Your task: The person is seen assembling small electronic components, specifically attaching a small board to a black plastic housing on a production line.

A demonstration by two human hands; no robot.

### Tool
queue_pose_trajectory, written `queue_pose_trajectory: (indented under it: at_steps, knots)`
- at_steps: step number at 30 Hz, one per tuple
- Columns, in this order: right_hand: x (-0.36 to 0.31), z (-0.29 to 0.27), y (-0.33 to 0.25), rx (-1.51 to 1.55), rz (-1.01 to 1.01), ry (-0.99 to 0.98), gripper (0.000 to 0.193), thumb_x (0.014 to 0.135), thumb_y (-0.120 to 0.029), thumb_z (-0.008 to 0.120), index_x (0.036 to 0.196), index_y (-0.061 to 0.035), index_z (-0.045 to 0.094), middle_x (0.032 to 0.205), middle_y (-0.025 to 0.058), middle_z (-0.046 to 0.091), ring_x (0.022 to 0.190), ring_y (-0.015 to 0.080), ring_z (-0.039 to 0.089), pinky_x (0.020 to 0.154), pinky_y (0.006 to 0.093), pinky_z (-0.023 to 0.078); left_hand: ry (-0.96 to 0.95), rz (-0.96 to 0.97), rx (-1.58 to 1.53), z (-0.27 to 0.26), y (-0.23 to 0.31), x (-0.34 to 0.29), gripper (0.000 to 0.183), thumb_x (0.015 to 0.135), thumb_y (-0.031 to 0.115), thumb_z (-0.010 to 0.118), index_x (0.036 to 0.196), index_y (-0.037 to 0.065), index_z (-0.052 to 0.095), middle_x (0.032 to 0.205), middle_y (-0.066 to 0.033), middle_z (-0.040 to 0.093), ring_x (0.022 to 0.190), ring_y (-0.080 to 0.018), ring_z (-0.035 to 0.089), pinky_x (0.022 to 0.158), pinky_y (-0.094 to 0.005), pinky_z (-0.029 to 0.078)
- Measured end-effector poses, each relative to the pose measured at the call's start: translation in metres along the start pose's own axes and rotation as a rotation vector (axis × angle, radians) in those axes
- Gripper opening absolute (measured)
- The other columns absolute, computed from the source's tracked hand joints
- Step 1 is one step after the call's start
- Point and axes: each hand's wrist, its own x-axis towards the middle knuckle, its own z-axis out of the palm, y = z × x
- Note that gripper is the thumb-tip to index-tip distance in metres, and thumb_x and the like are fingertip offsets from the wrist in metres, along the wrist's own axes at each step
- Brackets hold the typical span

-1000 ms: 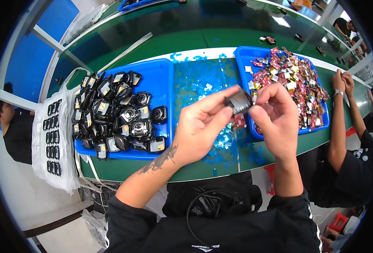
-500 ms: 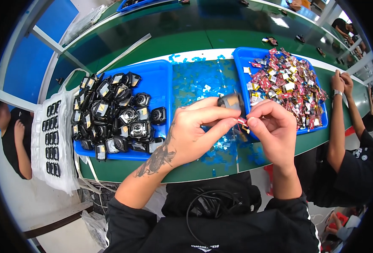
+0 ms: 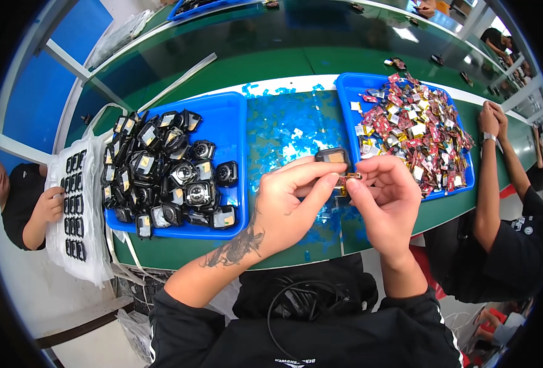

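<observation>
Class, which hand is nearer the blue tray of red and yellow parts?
Right. The right hand overlaps the near left corner of that tray in view; the left hand is farther left of it.

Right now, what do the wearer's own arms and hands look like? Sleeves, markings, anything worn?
Left hand and right hand: bare, no gloves; no watch or band visible on either wrist. Left forearm carries a dark tattoo above the wrist; no marking visible on the right one. Black short sleeves with white striping along the outer edges. No cables visible on the arms.
</observation>
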Motion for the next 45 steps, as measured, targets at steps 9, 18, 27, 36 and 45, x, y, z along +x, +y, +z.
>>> queue_pose_trajectory:
  at_steps: [9, 18, 27, 36, 45]
  knots:
    - [0.004, 0.004, 0.006, -0.092, -0.069, 0.096, 0.026, 0.081, 0.006, 0.071, 0.099, -0.0006, 0.053, 0.082, 0.0028, 0.060, 0.070, 0.0036, 0.056, 0.061, 0.0165, 0.043, -0.044, 0.038, -0.222, 0.002, 0.005, 0.003, 0.036, 0.093, -0.003, 0.052, 0.129, -0.002, 0.055, 0.126, -0.0130, 0.059, 0.113, -0.0175, 0.060, 0.096, -0.0309, 0.050]
    - [0.000, 0.000, 0.008, -0.216, -0.147, 0.090, 0.024, 0.080, 0.006, 0.072, 0.094, -0.0011, 0.054, 0.082, 0.0014, 0.059, 0.063, 0.0020, 0.048, 0.054, 0.0165, 0.035, -0.065, -0.076, -0.146, 0.003, 0.007, 0.000, 0.044, 0.092, -0.007, 0.050, 0.135, 0.003, 0.044, 0.118, -0.0136, 0.062, 0.110, -0.0143, 0.060, 0.091, -0.0267, 0.050]
    - [0.008, 0.007, -0.001, -0.288, 0.019, -0.023, 0.037, 0.080, 0.009, 0.068, 0.112, 0.0000, 0.053, 0.089, 0.0019, 0.057, 0.072, 0.0049, 0.054, 0.062, 0.0169, 0.047, -0.021, -0.141, -0.394, 0.003, -0.002, -0.001, 0.047, 0.092, -0.008, 0.050, 0.135, 0.006, 0.037, 0.115, -0.0160, 0.063, 0.106, -0.0143, 0.061, 0.084, -0.0248, 0.050]
    - [0.136, 0.019, -0.015, -0.545, -0.002, -0.425, 0.039, 0.082, -0.004, 0.068, 0.116, -0.0010, 0.050, 0.074, 0.0061, 0.066, 0.066, 0.0084, 0.058, 0.056, 0.0242, 0.043, 0.375, 0.306, 0.190, 0.012, -0.010, -0.002, 0.071, 0.086, 0.003, 0.063, 0.145, -0.002, 0.023, 0.145, -0.0287, 0.030, 0.130, -0.0389, 0.043, 0.103, -0.0434, 0.041]
    - [0.286, 0.019, 0.096, -1.049, 0.116, -0.251, 0.047, 0.062, -0.019, 0.084, 0.102, -0.0037, 0.063, 0.105, 0.0157, 0.065, 0.100, 0.0296, 0.063, 0.086, 0.0358, 0.050, 0.173, 1.012, 0.716, 0.015, -0.015, -0.014, 0.053, 0.074, 0.005, 0.071, 0.122, 0.011, 0.051, 0.125, -0.0200, 0.056, 0.107, -0.0318, 0.060, 0.086, -0.0423, 0.053]
